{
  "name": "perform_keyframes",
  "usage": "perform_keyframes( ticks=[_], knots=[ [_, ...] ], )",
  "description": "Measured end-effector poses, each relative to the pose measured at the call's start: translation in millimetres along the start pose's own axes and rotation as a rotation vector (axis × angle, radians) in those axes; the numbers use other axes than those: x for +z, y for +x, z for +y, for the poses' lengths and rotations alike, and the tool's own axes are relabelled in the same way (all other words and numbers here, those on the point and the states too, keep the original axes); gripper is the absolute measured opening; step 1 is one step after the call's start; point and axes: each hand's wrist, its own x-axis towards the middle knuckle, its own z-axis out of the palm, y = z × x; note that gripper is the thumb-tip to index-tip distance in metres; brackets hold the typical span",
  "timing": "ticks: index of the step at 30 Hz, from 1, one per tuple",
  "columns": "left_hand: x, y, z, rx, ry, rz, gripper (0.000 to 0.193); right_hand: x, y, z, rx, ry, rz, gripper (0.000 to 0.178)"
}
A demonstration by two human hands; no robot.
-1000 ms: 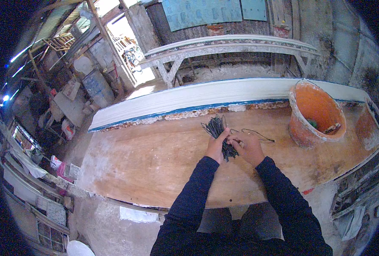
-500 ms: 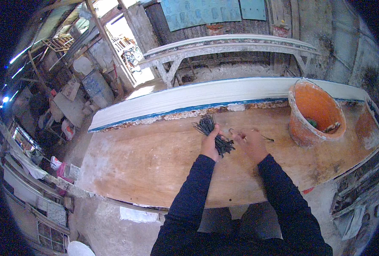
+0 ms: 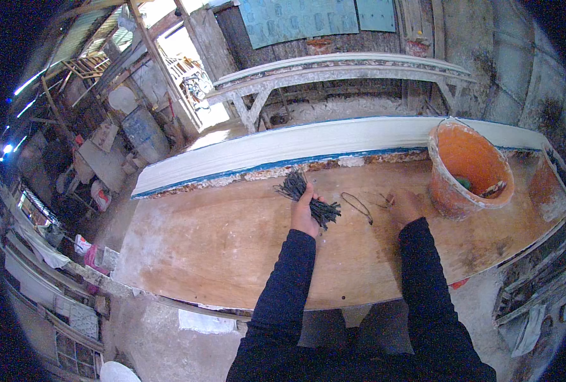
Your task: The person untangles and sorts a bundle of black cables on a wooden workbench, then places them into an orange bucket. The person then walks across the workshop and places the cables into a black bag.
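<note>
Here's the left hand clenched round a bundle of dark thin sticks, fist tight, the bundle fanning out above and below the grip, held over the middle of the workbench a little in from its far edge. The right hand lies flat near the far edge, fingers bent down onto the wood, touching a thin loop of dark wire that trails leftward toward the bundle; whether it actually pinches the wire, I cannot tell.

The bench top is a broad sheet of worn brown plywood, streaked with pale plaster smears, whitest toward its left end. Along its far edge runs a long white moulding with a blue line beneath it. At the far right corner stands an orange bucket, crusted inside, with something small and green at the bottom. Beyond, a second pale trestle bench, rough plank walls, a bright doorway at the far left, clutter down the left side.
</note>
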Motion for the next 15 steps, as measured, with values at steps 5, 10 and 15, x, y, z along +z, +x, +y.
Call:
perform_keyframes(
  ticks=[5,10,15],
  knots=[
    [8.8,-5.7,-7.0,-0.027,0.051,-0.052,0.020,-1.9,-4.3,-7.4,-0.034,0.151,0.238,0.012],
    [13.7,-12.1,-13.9,-0.041,0.169,-0.160,0.021,-2.8,-8.0,-39.6,-0.192,0.652,0.150,0.013],
    [17.7,-17.3,-23.4,-0.062,0.201,-0.268,0.031,5.2,-25.5,-66.4,-0.213,1.052,-0.109,0.015]
  ],
)
